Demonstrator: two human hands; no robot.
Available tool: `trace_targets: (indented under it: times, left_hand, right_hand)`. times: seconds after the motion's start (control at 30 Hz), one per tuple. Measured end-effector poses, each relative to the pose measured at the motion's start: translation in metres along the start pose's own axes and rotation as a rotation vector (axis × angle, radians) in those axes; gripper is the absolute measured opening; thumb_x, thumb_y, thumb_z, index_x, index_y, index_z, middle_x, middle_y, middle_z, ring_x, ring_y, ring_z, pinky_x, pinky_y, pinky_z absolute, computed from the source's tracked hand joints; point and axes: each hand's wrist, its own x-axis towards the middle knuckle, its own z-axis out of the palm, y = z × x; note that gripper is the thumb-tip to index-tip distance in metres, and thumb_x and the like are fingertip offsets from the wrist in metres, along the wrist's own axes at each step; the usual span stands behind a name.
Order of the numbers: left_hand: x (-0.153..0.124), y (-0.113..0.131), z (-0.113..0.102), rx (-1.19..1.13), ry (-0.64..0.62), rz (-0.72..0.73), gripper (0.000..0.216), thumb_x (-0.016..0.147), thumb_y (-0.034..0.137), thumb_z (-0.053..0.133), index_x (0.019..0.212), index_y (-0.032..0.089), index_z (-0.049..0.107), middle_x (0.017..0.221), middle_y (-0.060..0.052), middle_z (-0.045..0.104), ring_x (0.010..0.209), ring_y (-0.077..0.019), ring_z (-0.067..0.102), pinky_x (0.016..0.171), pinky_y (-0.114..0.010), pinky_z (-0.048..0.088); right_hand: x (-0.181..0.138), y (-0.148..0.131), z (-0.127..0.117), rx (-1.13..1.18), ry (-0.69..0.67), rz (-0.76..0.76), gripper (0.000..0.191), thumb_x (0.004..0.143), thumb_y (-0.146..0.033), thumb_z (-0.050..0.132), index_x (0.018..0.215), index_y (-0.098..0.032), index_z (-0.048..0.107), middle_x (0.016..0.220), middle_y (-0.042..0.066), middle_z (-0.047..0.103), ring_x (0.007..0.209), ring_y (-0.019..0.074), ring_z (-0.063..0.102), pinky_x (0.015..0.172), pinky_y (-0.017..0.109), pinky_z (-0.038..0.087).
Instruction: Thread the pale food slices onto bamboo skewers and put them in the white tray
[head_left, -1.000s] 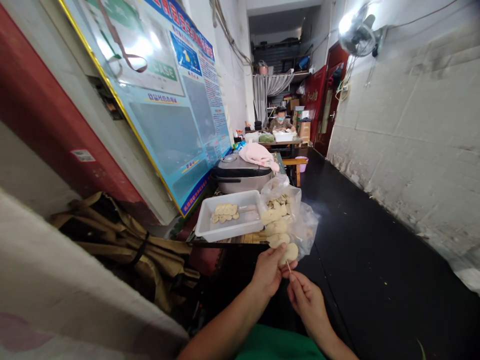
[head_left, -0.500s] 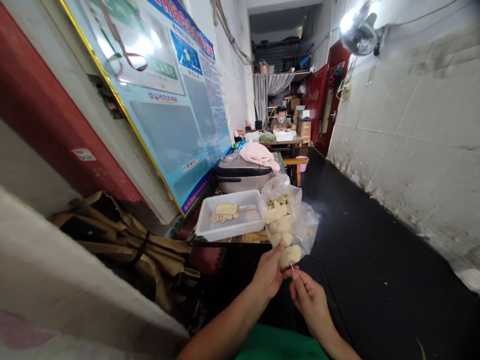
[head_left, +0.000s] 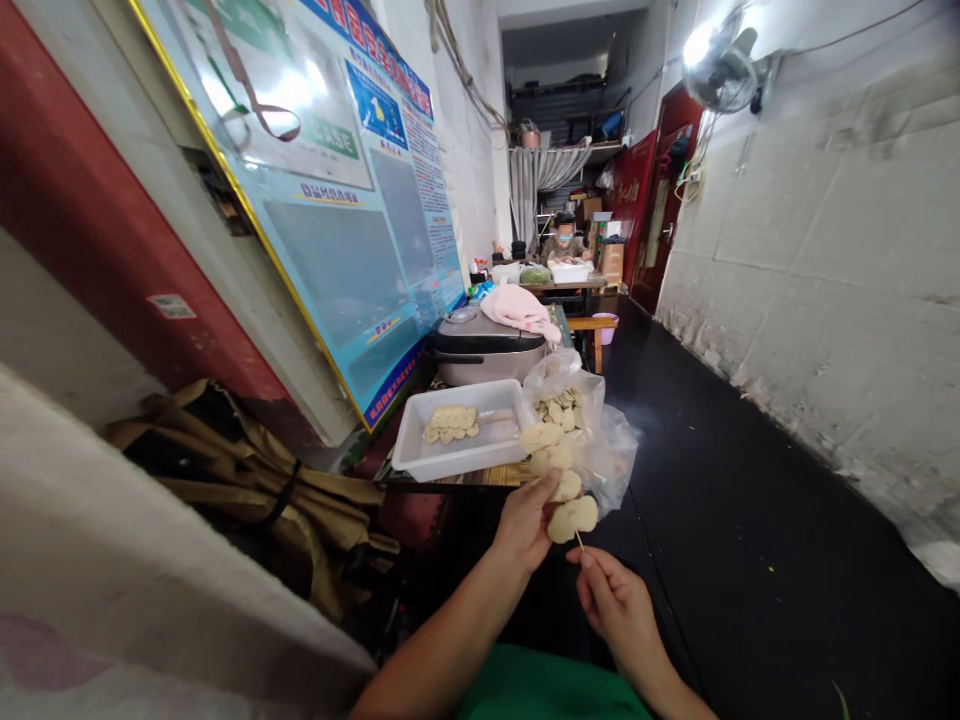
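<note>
A thin wooden skewer carries several pale round food slices (head_left: 561,478) stacked upward in front of me. My right hand (head_left: 611,598) pinches the bare lower end of the skewer. My left hand (head_left: 526,520) has its fingers closed on the lowest slice (head_left: 573,517), thumb near the stick. Just behind the skewer, a clear plastic bag (head_left: 592,425) holds more loose slices. A white plastic tray (head_left: 459,437) to its left contains a small heap of finished pieces.
Tray and bag rest on a low table edge (head_left: 450,483). A grey rice cooker (head_left: 484,346) with a pink cloth sits behind. A poster wall is on the left, a brown bag (head_left: 247,480) lower left, dark floor (head_left: 750,480) on the right. Another person sits at a far table (head_left: 564,240).
The skewer has tilted leftward and the lowest slice has turned flat toward me. My left hand shifted slightly up the stick; my right hand stayed at its bottom end.
</note>
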Motion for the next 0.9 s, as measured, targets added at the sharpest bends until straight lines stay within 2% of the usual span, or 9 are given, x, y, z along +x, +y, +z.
trace_targets:
  times: [0.13,0.5,0.9]
  left_hand:
    - [-0.0012,-0.0010,0.0028,0.018,0.005,0.060,0.040,0.056,0.032,0.081,0.081,0.004,0.067,0.071,-0.012,0.070,0.065,-0.0207,0.066,0.066,-0.032,0.053]
    - [0.0000,-0.0028,0.0073,-0.023,0.065,0.080,0.044,0.046,0.032,0.085,0.077,0.006,0.067,0.069,-0.010,0.070,0.062,-0.0195,0.065,0.061,-0.030,0.052]
    - [-0.0011,-0.0050,0.0075,-0.032,0.046,0.088,0.042,0.048,0.031,0.085,0.077,0.005,0.068,0.071,-0.012,0.069,0.066,-0.0215,0.066,0.062,-0.030,0.051]
  right_hand:
    - [0.0003,0.0013,-0.0016,0.002,-0.001,-0.005,0.044,0.080,-0.056,0.055,0.089,-0.013,0.062,0.047,-0.009,0.040,0.035,0.0032,0.028,0.035,0.016,0.019]
    - [0.0021,0.0010,-0.0008,-0.034,0.003,-0.019,0.046,0.081,-0.057,0.053,0.090,-0.012,0.062,0.047,-0.009,0.039,0.036,0.0039,0.029,0.035,0.017,0.020]
    - [0.0051,0.0014,0.0008,-0.064,0.011,-0.050,0.047,0.082,-0.057,0.051,0.091,-0.012,0.062,0.049,-0.008,0.039,0.038,0.0047,0.030,0.036,0.017,0.021]
